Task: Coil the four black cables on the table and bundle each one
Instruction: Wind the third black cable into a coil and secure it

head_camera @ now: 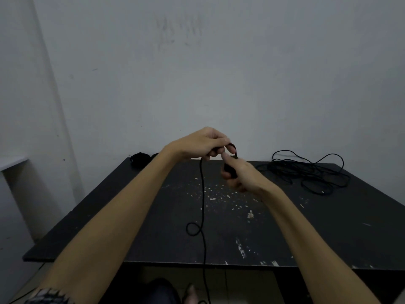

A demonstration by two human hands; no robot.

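1. While most of its length hangs off the near edge of the scuffed black tabletop (328,227), the thin black cable in hand (203,207) runs down out of view towards the floor, making one small loose loop on the tabletop on the way. That long tail is uncoiled, so I judge this cable's winding barely begun.
2. Above the table's middle, the left hand (198,144) has its fingers curled round the cable's upper part, a short loop arching out past its fingertips.
3. Just beside it, touching or nearly so, the right hand (238,172) is closed round a dark lump, probably the cable's plug or first turns; which one I cannot tell.
4. Further back on the right, a loose tangle of black cable (311,172) sprawls on the tabletop, uncoiled; how many cables it holds is unclear.
5. At the far left corner sits a small dark bundle (139,159), seemingly one cable already coiled.
6. By that count, one looks done, one is started, and the tangle remains.
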